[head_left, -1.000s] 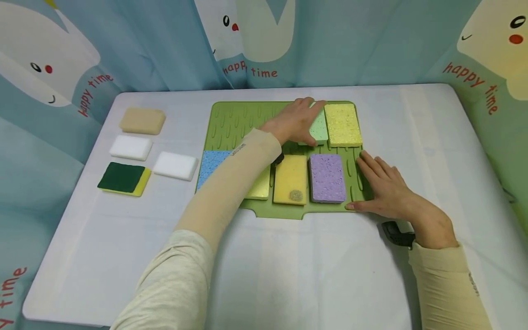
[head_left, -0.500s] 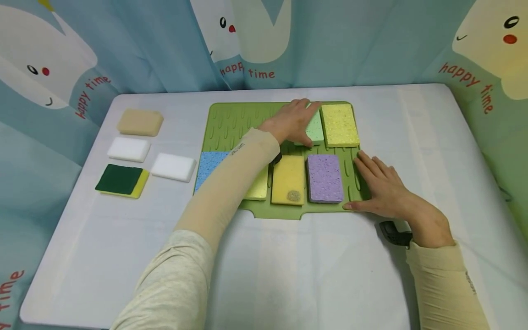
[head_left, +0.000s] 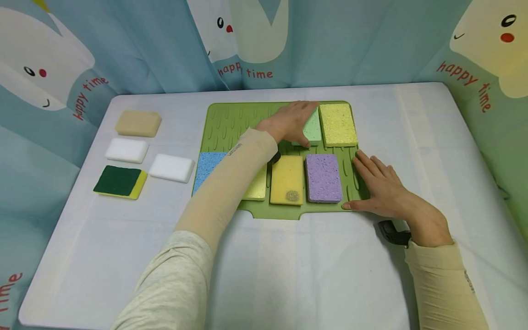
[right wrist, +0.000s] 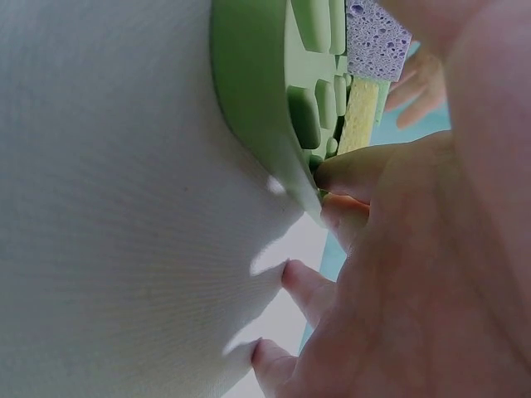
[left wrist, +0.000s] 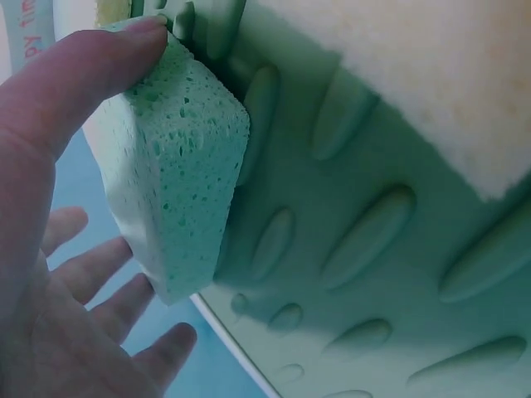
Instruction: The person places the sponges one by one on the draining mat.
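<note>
My left hand (head_left: 290, 123) spans a mint green sponge (head_left: 312, 129) on the green ridged mat (head_left: 239, 123). In the left wrist view the thumb (left wrist: 99, 66) presses one end of this sponge and fingertips touch the other end. Part of it lies hidden under the hand in the head view. Beyond it is a speckled yellow sponge (head_left: 339, 125). My right hand (head_left: 383, 190) lies with spread fingers at the mat's right edge, holding nothing. A purple sponge (head_left: 323, 178) is the nearest one to it.
Along the mat's near row lie a blue sponge (head_left: 208, 167), a pale yellow sponge (head_left: 256, 187) and a yellow sponge (head_left: 286, 179) with a grey spot. On the left are a beige sponge (head_left: 138, 123), two white sponges and a green-and-yellow scouring sponge (head_left: 119, 182).
In the head view everything shifts slightly left. The left hand's fingers look closer together than before, still at the mint green sponge. The right hand stays at the mat's edge.
</note>
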`<state>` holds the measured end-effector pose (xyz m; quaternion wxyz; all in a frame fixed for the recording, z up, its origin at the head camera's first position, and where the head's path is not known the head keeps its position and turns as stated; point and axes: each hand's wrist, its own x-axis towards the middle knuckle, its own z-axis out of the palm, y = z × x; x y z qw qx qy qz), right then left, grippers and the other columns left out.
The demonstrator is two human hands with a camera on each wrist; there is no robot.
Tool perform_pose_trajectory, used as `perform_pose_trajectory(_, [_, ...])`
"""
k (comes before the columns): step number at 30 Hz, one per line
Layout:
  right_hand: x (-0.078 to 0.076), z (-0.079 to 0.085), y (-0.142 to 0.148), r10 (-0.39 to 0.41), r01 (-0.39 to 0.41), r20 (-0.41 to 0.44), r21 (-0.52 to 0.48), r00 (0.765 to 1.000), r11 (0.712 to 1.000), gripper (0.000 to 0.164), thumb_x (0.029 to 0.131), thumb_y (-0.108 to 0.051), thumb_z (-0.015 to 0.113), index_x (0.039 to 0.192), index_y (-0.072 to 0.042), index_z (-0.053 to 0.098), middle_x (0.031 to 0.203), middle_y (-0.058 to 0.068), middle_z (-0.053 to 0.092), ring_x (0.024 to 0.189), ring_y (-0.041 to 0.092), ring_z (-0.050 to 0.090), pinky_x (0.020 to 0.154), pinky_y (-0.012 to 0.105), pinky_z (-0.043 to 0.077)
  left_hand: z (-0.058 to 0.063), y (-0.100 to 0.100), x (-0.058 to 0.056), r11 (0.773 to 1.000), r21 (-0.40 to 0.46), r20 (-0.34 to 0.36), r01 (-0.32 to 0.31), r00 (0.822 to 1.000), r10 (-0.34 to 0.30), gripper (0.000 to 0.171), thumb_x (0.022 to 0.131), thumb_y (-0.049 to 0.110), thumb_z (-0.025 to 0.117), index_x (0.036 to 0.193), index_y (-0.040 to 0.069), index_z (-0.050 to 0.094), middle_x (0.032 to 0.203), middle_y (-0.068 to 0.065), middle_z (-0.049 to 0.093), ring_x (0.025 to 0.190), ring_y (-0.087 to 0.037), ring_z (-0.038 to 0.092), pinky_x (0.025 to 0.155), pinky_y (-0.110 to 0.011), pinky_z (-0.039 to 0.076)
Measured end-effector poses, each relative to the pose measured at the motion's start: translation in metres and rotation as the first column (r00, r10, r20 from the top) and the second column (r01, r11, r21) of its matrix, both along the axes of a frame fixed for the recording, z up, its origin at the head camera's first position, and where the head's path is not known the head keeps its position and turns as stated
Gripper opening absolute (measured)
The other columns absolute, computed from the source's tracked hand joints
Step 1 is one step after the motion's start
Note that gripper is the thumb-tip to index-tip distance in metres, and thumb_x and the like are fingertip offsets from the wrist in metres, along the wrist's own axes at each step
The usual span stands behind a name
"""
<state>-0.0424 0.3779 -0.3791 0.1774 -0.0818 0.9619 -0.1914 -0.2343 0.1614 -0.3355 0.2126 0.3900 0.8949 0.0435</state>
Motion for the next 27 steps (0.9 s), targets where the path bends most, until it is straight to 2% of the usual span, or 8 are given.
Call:
perform_pose_trajectory(10, [0.001,0.001,-0.001,0.004,-0.004,-0.003,0.000,1.000,1.000,0.121,0.078,-0.050,0.079,0.159,-0.002,0.003,0.167,0.017,-0.006,0.149,0.052,0.000,0.112,0.076,0.002,-0.002,-0.005,-0.002,0.999,0.044,0.027,0.003,1.000,-0.004,0.117,0.083,0.049,0.076,0.161,0.017,-0.005,0.169,-0.007,0.001,0.156,-0.023,0.003,0.126,-0.037,0.007])
perform_pose_trajectory(15, [0.000,0.000,-0.001,0.005,-0.005,0.001,0.000,1.000,1.000,0.120,0.079,-0.049,0.079,0.159,-0.001,0.003,0.167,0.017,-0.006,0.149,0.052,-0.001,0.112,0.076,0.002,-0.002,-0.012,-0.004,0.998,0.052,0.054,-0.030,0.998,0.027,0.118,0.082,0.051,0.076,0.161,0.017,-0.005,0.169,-0.008,0.000,0.156,-0.023,0.001,0.127,-0.038,0.007])
perform_pose_trajectory(20, [0.000,-0.001,0.000,0.008,-0.008,-0.006,0.002,1.000,1.000,0.120,0.078,-0.048,0.079,0.159,-0.001,0.003,0.167,0.018,-0.005,0.148,0.053,0.000,0.112,0.076,0.002,-0.002,-0.017,-0.006,0.997,0.042,0.083,-0.064,0.995,0.060,0.113,0.085,0.047,0.075,0.161,0.017,-0.003,0.169,-0.005,0.005,0.156,-0.021,0.007,0.126,-0.036,0.012])
perform_pose_trajectory(27, [0.000,0.000,-0.001,0.007,-0.007,-0.004,0.008,1.000,1.000,0.121,0.078,-0.049,0.080,0.159,-0.001,0.004,0.167,0.018,-0.005,0.148,0.053,0.000,0.111,0.076,0.003,-0.003,-0.020,-0.006,0.996,0.045,0.096,-0.074,0.993,0.069,0.117,0.084,0.050,0.075,0.160,0.019,-0.008,0.169,-0.005,-0.003,0.156,-0.021,0.002,0.126,-0.038,0.010])
